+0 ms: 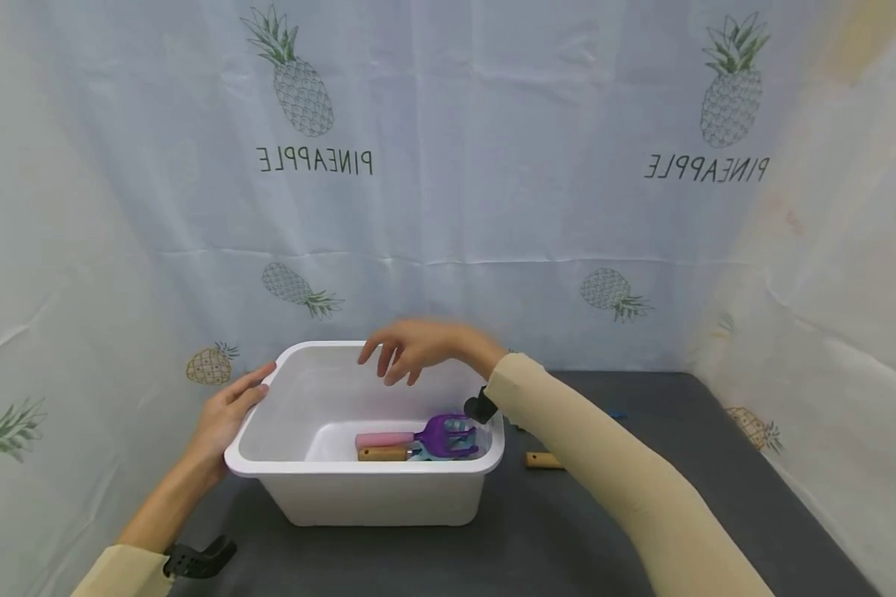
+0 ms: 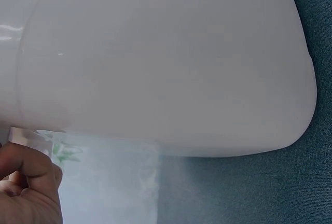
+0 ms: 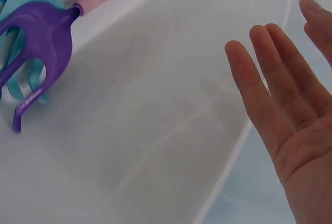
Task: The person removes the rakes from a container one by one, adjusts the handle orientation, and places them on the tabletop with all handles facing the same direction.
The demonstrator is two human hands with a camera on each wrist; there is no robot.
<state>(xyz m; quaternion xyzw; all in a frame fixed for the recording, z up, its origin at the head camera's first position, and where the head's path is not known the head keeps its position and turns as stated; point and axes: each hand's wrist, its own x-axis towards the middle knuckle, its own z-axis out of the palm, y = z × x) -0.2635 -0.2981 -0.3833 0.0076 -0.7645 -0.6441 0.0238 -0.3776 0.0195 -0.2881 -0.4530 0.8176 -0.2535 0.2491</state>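
A white plastic basin (image 1: 373,497) stands on the dark table. My left hand (image 1: 227,419) grips its left rim; in the left wrist view, curled fingers show at the rim beside the basin's outer wall (image 2: 171,68). Over the far side of the basin hangs my right hand (image 1: 421,342), holding nothing, its fingers spread and loosely bent. Inside, toward the right, lies a purple hand fork (image 1: 440,435) with a pink handle. Under it rests a teal garden tool (image 3: 31,1) with a wooden handle (image 1: 382,453), its head partly covered by the fork.
To the right of the basin, another wooden handle (image 1: 543,460) lies on the table (image 1: 642,414), partly hidden by my right forearm. A small blue piece (image 1: 616,414) shows just beyond that arm. A pineapple-print curtain (image 1: 448,207) hangs behind and at both sides.
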